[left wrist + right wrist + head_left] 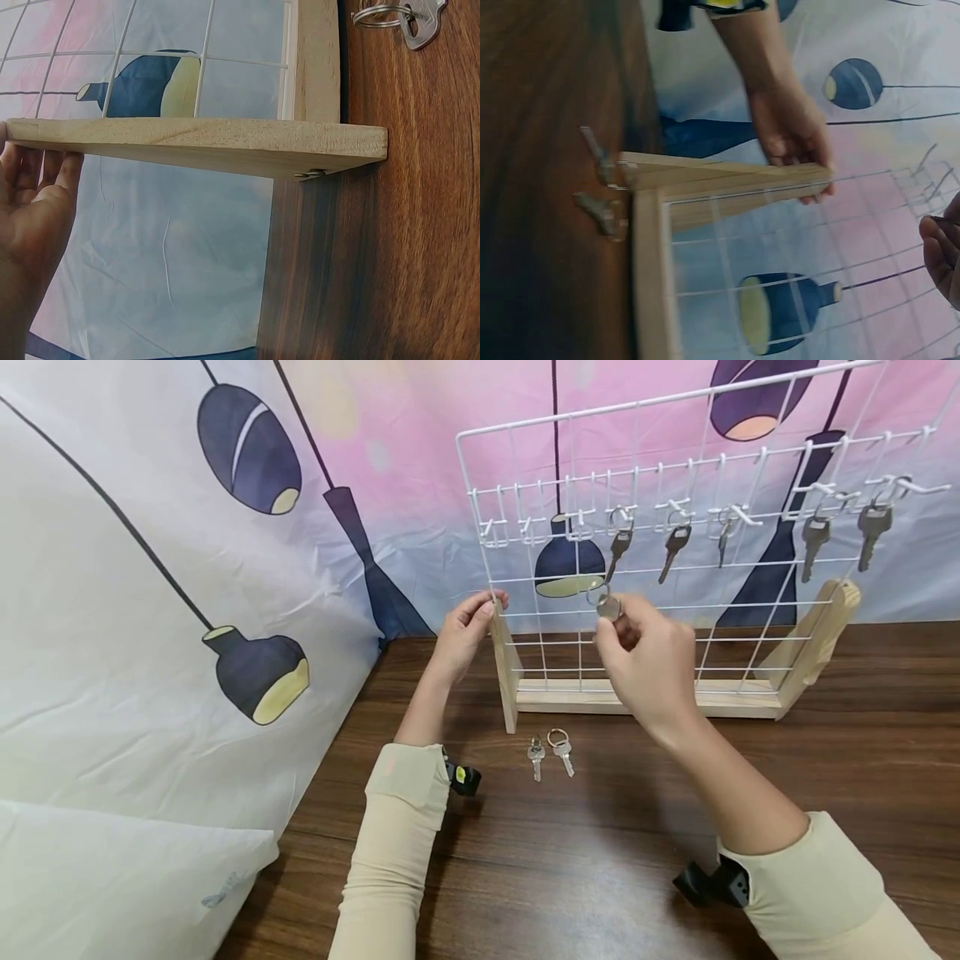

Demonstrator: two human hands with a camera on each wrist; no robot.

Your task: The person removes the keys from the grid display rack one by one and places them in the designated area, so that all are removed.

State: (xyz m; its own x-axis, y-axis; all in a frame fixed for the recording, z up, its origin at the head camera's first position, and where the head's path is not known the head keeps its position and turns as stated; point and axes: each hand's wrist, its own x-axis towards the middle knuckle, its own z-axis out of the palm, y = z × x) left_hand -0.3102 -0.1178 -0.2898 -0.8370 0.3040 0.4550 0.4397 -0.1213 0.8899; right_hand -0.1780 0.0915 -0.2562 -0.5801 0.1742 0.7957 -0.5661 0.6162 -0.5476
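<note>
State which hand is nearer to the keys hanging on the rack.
Right. The right hand, pinching a key, is just below the hanging keys; the left hand holds the wooden support, farther left.

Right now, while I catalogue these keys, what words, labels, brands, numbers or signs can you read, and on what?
No readable text in any view.
Keys on the tabletop: any stamping too small to read.
Hanging keys: same.
Key in the right hand: no legible marking.
Left wrist camera: yellow-green patch, too small to read.
Small blue mark on the white cloth: too unclear.
</note>
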